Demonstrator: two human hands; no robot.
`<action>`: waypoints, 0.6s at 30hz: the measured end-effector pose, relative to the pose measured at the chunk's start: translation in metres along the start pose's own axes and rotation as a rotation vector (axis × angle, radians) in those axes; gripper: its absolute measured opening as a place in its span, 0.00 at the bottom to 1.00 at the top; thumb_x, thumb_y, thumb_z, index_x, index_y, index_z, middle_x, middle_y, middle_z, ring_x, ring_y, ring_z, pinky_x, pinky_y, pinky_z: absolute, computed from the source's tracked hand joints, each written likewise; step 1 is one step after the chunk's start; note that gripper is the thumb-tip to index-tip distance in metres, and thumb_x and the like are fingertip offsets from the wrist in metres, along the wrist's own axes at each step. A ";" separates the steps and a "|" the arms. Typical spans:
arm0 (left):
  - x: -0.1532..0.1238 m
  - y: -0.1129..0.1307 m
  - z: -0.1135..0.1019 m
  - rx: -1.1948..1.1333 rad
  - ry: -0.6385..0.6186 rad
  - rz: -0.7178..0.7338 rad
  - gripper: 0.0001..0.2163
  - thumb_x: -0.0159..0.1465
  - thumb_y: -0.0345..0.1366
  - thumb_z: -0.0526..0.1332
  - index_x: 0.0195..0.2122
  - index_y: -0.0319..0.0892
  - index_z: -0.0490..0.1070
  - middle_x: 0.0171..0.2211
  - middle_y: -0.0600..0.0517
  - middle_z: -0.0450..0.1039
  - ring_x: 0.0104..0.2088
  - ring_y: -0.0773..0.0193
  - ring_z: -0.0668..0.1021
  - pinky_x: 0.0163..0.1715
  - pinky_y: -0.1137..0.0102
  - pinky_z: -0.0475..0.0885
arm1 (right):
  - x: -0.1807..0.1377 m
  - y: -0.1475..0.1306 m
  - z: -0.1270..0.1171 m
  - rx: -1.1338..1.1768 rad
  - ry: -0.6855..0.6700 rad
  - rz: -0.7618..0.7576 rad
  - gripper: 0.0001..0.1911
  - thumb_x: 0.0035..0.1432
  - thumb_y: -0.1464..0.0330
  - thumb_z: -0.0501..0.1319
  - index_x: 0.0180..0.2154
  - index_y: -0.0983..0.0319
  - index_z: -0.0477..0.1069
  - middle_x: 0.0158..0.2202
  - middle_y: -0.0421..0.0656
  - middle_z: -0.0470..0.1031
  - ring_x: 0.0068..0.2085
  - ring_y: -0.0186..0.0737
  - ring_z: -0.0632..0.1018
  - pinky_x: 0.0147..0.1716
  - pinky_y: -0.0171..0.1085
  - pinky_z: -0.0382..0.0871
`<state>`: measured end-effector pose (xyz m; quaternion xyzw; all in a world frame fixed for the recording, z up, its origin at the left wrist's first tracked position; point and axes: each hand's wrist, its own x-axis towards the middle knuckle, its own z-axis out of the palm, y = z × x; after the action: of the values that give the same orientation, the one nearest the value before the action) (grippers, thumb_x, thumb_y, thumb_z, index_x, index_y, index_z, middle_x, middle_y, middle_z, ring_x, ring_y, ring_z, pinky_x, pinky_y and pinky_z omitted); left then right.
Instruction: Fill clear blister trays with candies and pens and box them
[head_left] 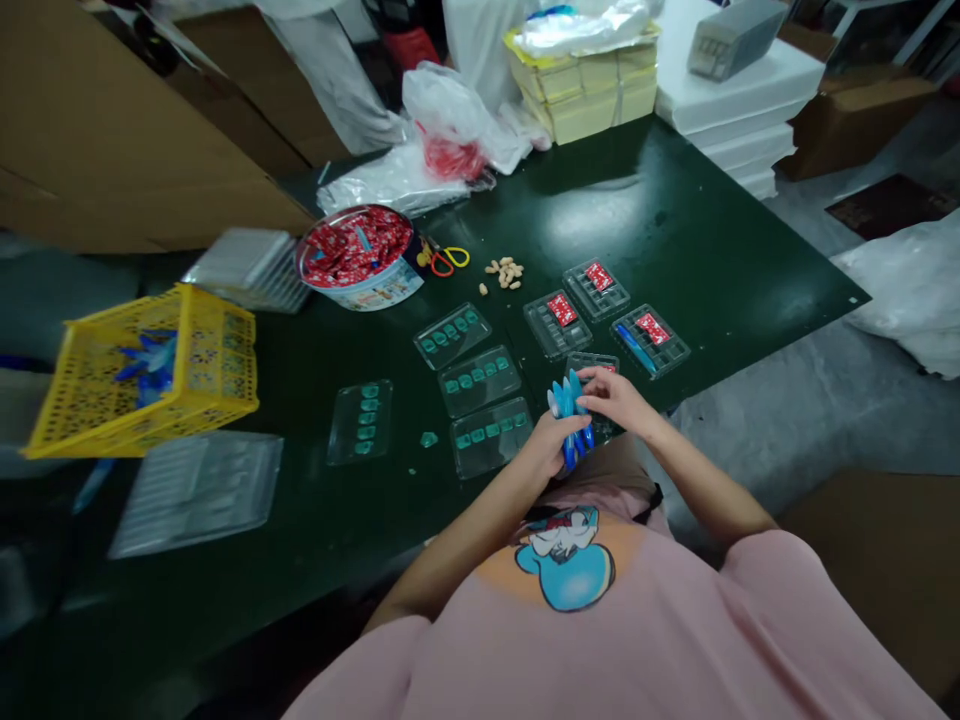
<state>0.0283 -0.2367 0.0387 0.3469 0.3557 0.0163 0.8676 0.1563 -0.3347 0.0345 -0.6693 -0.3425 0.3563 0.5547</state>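
Note:
A bunch of several blue pen-like sticks (568, 392), light blue at the top and darker below, stands upright in my left hand (553, 440), whose fingers are wrapped round it. My right hand (616, 398) has its thumb and fingers pinched at the upper end of one stick. Partly hidden behind the hands is a clear plastic tray (592, 360) with a red packet. Just beyond, another clear tray (671, 345) holds a red packet (652, 327) and a blue stick (636, 348). Two more trays (559, 338) hold red packets but show no stick.
Clear lids with green inserts (480, 380) lie left of my hands. Farther off are peanuts (507, 270), scissors (450, 262) and a tub of red packets (390, 285). A yellow basket (225, 350) with blue sticks stands left. The green table's edge (780, 343) runs along the right.

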 end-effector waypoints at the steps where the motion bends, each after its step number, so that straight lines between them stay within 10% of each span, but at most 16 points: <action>1: -0.002 -0.004 -0.001 0.008 0.004 0.001 0.18 0.41 0.28 0.73 0.35 0.37 0.75 0.29 0.50 0.75 0.29 0.63 0.75 0.33 0.69 0.67 | -0.006 0.000 0.009 0.029 0.002 0.018 0.24 0.52 0.63 0.64 0.50 0.61 0.66 0.29 0.36 0.72 0.29 0.34 0.72 0.31 0.34 0.66; 11: -0.025 -0.001 -0.029 -0.070 0.124 -0.069 0.15 0.46 0.27 0.67 0.36 0.39 0.71 0.27 0.53 0.71 0.28 0.64 0.76 0.30 0.70 0.71 | 0.017 0.007 -0.024 -0.126 0.355 0.025 0.24 0.55 0.62 0.59 0.54 0.59 0.62 0.23 0.32 0.63 0.27 0.35 0.69 0.33 0.37 0.66; 18: -0.033 0.011 -0.049 -0.134 0.164 0.005 0.17 0.46 0.24 0.65 0.39 0.40 0.72 0.27 0.52 0.74 0.31 0.61 0.78 0.35 0.68 0.72 | 0.051 0.013 0.002 -0.399 0.225 0.090 0.17 0.56 0.66 0.59 0.48 0.59 0.65 0.22 0.33 0.68 0.27 0.38 0.75 0.35 0.38 0.67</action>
<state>-0.0245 -0.2085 0.0402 0.2864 0.4226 0.0705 0.8570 0.1819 -0.2919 0.0165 -0.8158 -0.3118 0.2293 0.4297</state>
